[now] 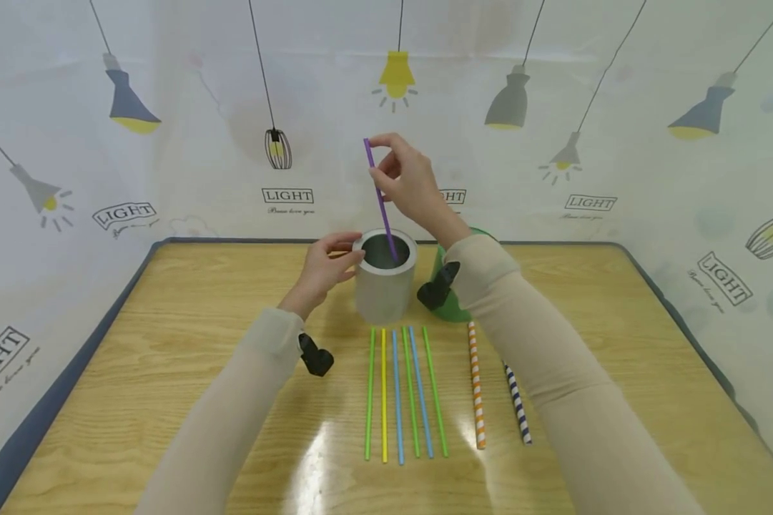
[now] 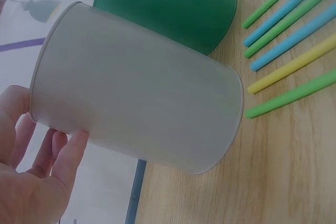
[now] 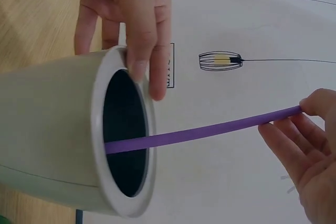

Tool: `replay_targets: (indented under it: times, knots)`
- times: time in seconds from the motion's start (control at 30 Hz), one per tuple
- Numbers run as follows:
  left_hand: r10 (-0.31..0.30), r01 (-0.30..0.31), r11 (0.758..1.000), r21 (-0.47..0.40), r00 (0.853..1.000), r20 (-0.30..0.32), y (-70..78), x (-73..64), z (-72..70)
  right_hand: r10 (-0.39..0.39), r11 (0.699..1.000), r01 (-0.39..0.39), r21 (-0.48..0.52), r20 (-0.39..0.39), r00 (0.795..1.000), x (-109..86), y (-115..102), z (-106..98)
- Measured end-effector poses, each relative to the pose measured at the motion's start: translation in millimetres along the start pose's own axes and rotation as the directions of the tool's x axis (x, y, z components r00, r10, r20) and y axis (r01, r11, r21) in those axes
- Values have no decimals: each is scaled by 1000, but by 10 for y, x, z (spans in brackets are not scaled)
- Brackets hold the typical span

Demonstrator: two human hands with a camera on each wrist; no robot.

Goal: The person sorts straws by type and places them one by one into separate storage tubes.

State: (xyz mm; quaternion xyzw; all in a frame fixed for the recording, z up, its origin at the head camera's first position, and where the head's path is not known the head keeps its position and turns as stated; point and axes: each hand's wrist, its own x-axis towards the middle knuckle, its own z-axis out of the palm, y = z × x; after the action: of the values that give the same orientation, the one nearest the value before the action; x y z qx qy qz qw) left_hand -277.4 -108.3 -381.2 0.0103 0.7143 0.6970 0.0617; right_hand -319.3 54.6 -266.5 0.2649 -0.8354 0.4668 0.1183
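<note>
My right hand (image 1: 407,175) pinches a purple straw (image 1: 381,200) near its upper end, between thumb and fingers. The straw slants down through the mouth of a pale grey cylindrical container (image 1: 386,297), its lower end inside the opening. In the right wrist view, the purple straw (image 3: 210,129) crosses the container's white rim (image 3: 97,119). My left hand (image 1: 325,268) touches the container's left side at the rim with loosely bent fingers. From the left wrist, fingertips (image 2: 79,139) rest against the outer wall. The container stands upright on the table.
A green container (image 1: 453,307) stands just right of the grey one, partly behind my right forearm. In front lie several thin straws in green (image 1: 370,393), yellow (image 1: 384,393) and blue (image 1: 397,393). Farther right are an orange-striped straw (image 1: 476,386) and a navy-striped one (image 1: 518,404).
</note>
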Motion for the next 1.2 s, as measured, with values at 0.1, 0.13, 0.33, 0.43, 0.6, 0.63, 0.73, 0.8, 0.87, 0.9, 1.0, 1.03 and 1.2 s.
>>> replay_targets:
  times: [0.1, 0.13, 0.33, 0.43, 0.6, 0.63, 0.73, 0.8, 0.87, 0.9, 1.0, 1.03, 1.2]
  knots:
    - [-2, 2, 1000, 2, 1000, -4, 9, -7, 6, 23, 1000, -23, 7, 31, 999, -62, 92, 67]
    - [-4, 4, 1000, 2, 1000, -5, 14, -10, 8, 29, 1000, -30, 9, 42, 999, -86, 128, 88]
    - [-8, 8, 1000, 6, 1000, -6, 21, -11, 9, 69, 997, -72, 26, 102, 992, -227, 304, 172]
    - [-8, 8, 1000, 6, 1000, -7, 21, -10, 4, 81, 996, -86, 38, 113, 990, -278, 363, 205]
    - [-13, 13, 1000, 0, 1000, -16, 25, -7, -2, 88, 995, -94, 45, 127, 988, -339, 418, 261]
    - [-14, 14, 1000, 0, 1000, -18, 27, -7, -2, 91, 994, -97, 41, 133, 987, -350, 427, 270]
    - [-19, 19, 1000, 1, 1000, -22, 27, -6, 2, 103, 994, -108, 26, 153, 983, -379, 458, 294]
    - [-23, 23, 1000, 0, 999, -24, 29, -9, 5, 115, 992, -120, 24, 165, 980, -396, 481, 307]
    - [-27, 27, 1000, -3, 999, -24, 30, -12, 8, 133, 990, -139, 26, 178, 975, -410, 497, 317]
    - [-28, 27, 1000, -4, 999, -25, 30, -15, 9, 146, 988, -153, 26, 187, 972, -416, 505, 322]
    - [-26, 26, 1000, -5, 999, -27, 35, -19, 11, 191, 980, -198, 11, 209, 959, -426, 521, 330]
    - [-25, 25, 1000, -6, 999, -28, 33, -19, 12, 207, 977, -212, 0, 216, 954, -429, 527, 332]
    - [-16, 16, 1000, -1, 1000, -26, 27, -17, 11, 251, 968, -242, -64, 239, 938, -424, 533, 351]
